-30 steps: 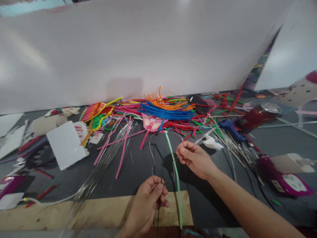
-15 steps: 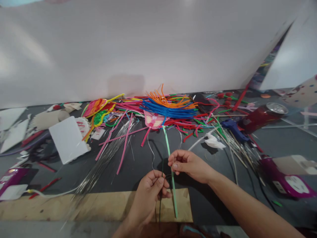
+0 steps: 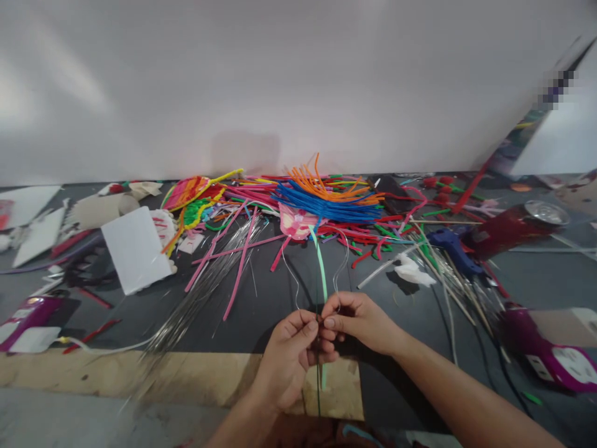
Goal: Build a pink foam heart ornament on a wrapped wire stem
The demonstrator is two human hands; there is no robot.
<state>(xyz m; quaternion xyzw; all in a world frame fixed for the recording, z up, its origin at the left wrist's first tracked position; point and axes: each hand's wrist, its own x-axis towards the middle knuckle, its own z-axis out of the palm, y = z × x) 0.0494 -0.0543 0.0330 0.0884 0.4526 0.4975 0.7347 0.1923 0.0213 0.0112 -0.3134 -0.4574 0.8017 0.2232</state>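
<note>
Containers: one red can [image 3: 510,230] lies tilted at the right of the desk [image 3: 228,339]; its silver top shows, and its contents cannot be seen. One cardboard tube [image 3: 100,211] lies on its side at the left; its interior is not visible. Hands: two, meeting at front centre. The left hand [image 3: 291,354] has its fingers pinched on one dark wire [image 3: 319,398], which hangs down below them. The right hand [image 3: 364,320] has its fingers drawn together at the same point; exactly which strand they grip is hidden. Two thin wires, a left wire [image 3: 297,289] and a right wire [image 3: 347,252], run from the pile side toward the hands. One mint strip [image 3: 321,267] passes beneath the hands, its upper end near one pink piece [image 3: 293,224]. Blue stems [image 3: 331,202] and orange stems [image 3: 347,190] lie behind, too many to count. Also present: one blue glue gun [image 3: 457,252] just beside the can, one white card [image 3: 136,252] and two purple power blocks [image 3: 555,361], one at each side.
</note>
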